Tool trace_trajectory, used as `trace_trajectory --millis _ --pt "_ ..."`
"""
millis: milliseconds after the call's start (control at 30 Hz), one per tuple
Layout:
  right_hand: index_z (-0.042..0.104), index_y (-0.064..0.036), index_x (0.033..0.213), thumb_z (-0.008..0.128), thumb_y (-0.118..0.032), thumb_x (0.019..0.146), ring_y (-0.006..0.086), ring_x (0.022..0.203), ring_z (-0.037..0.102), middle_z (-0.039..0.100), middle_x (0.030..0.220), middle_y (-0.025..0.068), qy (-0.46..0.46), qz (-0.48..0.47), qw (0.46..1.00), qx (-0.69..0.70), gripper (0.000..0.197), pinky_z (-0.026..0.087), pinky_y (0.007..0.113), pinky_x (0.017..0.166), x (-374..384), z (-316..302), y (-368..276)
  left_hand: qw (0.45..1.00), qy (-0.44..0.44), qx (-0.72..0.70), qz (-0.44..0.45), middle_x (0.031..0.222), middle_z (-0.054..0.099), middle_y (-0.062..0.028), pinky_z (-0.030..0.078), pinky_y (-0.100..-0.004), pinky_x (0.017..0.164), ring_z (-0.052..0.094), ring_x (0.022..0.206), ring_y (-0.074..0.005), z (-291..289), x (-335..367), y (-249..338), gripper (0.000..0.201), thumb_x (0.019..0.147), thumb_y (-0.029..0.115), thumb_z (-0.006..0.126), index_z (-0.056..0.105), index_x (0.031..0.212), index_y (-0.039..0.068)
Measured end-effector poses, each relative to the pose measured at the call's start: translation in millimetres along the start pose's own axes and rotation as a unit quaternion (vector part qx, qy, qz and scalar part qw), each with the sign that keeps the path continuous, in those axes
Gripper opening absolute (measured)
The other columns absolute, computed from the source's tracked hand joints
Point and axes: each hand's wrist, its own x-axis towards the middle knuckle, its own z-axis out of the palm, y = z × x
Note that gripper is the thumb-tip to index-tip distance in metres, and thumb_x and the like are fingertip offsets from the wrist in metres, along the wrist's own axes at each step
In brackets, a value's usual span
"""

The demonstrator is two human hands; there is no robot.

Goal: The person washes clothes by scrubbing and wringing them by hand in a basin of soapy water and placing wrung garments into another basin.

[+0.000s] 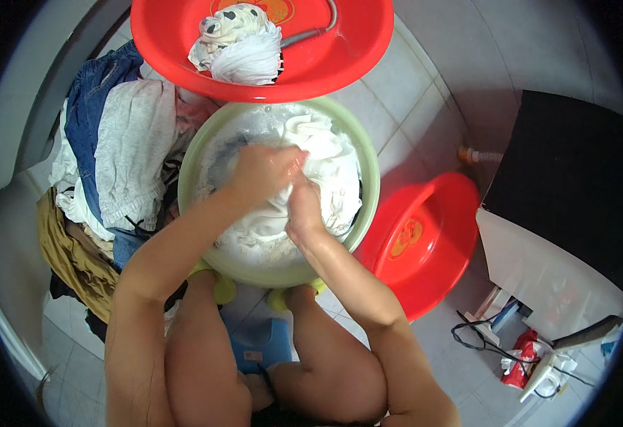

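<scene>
A pale green basin [372, 167] of sudsy water [220, 167] stands on the floor between my feet and holds a wet white cloth [333, 188], bunched up so that its kind does not show. Over the basin's middle, my left hand [263, 172] is closed in a fist with its knuckles up, gripping part of the cloth. My right hand [304, 208] touches it from below right, fingers curled round the cloth too. The stretch of fabric between the hands is mostly hidden by them.
Beyond stands a red basin [357, 50] with bundled white clothes [244, 53] and a metal-hosed shower head [304, 35]. A second red basin [443, 235] leans at right, near a black-topped white cabinet [553, 263] and a cord [478, 340]. Laundry [137, 135] is heaped left.
</scene>
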Motion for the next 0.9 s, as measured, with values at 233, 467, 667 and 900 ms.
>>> trace_trajectory --millis 233,467,667,900 --pt "0.055 0.0048 0.113 0.05 -0.035 0.094 0.0211 0.097 0.057 0.059 0.108 0.0119 -0.025 0.028 0.999 0.021 0.045 0.043 0.029 0.087 -8 -22 -9 0.983 0.063 -0.084 0.15 0.06 0.055 -0.0079 0.045 -0.036 0.055 0.056 0.055 -0.0278 15 -21 19 0.01 0.071 0.017 0.067 0.059 0.067 0.013" --pt "0.049 0.0053 0.12 0.058 -0.034 0.09 0.0209 0.104 0.056 0.057 0.117 0.0141 -0.203 -0.065 0.944 -0.253 0.05 0.043 0.031 0.09 -51 -25 -65 0.942 0.008 -0.312 -0.125 0.058 0.044 -0.0092 0.037 -0.0322 0.051 0.043 0.055 -0.0112 -50 -1 35 0.035 0.089 0.028 0.057 0.052 0.07 -0.001" --pt "0.063 0.0008 0.108 0.063 -0.009 0.082 0.0133 0.086 0.06 0.067 0.093 0.0078 -0.236 -0.18 0.791 -0.536 0.028 0.047 0.027 0.08 -103 -26 -94 0.93 -0.152 -0.331 -0.047 0.067 0.045 -0.002 0.037 -0.0271 0.061 0.041 0.066 -0.0083 -106 -15 75 0.027 0.094 0.022 0.05 0.054 0.076 0.002" --pt "0.062 -0.0005 0.113 0.059 -0.004 0.085 0.009 0.092 0.056 0.066 0.099 0.0024 -0.3 -0.212 0.828 -0.424 0.028 0.045 0.026 0.085 -203 -13 -156 0.868 -0.267 -0.416 -0.035 0.114 0.056 -0.0085 0.033 -0.0299 0.1 0.049 0.11 -0.0145 -157 -41 93 0.034 0.096 0.024 0.038 0.057 0.117 0.004"
